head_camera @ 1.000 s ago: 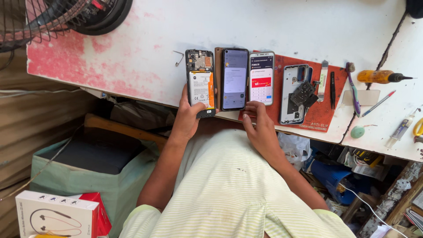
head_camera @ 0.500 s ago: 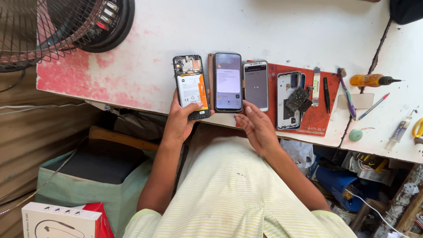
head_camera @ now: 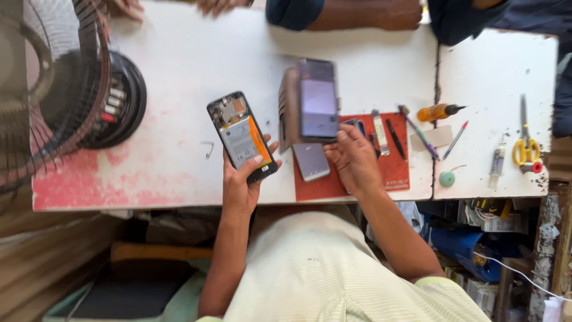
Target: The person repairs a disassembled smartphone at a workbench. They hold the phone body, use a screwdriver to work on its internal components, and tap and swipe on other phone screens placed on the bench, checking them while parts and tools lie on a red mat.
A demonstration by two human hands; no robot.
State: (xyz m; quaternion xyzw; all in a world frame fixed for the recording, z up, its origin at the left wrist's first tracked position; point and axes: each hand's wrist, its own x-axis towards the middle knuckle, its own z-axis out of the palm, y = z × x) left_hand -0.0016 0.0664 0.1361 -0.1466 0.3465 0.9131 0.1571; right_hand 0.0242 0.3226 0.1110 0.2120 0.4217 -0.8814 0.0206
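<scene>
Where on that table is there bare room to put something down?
Free: the white table between the fan and the opened phone held by the left hand. Crowded: the red mat by the right hand, and the tools beyond.

A phone repair workshop is indicated by an opened phone (head_camera: pixel 242 137), screwdriver (head_camera: pixel 440 111), tweezers (head_camera: pixel 392 130) and red work mat (head_camera: pixel 398 170).

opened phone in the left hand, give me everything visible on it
The opened phone is a dark slab with its back cover off, showing a pale battery with an orange strip along one edge and small metal-shielded parts at the far end. It is tilted, lifted off the white table, near end toward the person. The left hand grips its near end, thumb across the inner face. Nothing else touches it.
</scene>
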